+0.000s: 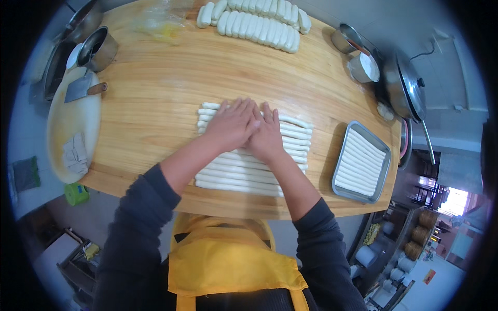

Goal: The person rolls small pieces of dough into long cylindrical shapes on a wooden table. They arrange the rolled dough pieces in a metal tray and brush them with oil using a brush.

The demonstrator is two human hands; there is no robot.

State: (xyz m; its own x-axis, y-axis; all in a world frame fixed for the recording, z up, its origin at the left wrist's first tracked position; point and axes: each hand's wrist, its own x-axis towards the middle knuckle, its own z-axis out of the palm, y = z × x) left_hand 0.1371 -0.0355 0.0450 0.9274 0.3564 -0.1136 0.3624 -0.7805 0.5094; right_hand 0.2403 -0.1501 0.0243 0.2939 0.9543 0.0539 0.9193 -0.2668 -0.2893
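Note:
Both hands lie palm down on a row of long white dough strips (237, 177) laid side by side on the wooden table (155, 89). My left hand (232, 126) rests over the upper strips, its thumb side overlapping my right hand (266, 134). The fingers point away from me, and neither hand grasps anything. To the right, a grey metal tray (339, 171) holds more dough strips. Shorter, thicker dough pieces (258, 29) stand in rows at the table's far side.
At left, a dough scraper (79, 87) and a cloth (76, 153) lie on a pale oval board (58, 116), near a metal pot (105, 48). A bowl of white powder (363, 68), a metal pot (344, 39) and a lidded pan (404, 85) stand at the far right. Plastic film (159, 23) lies at the back left.

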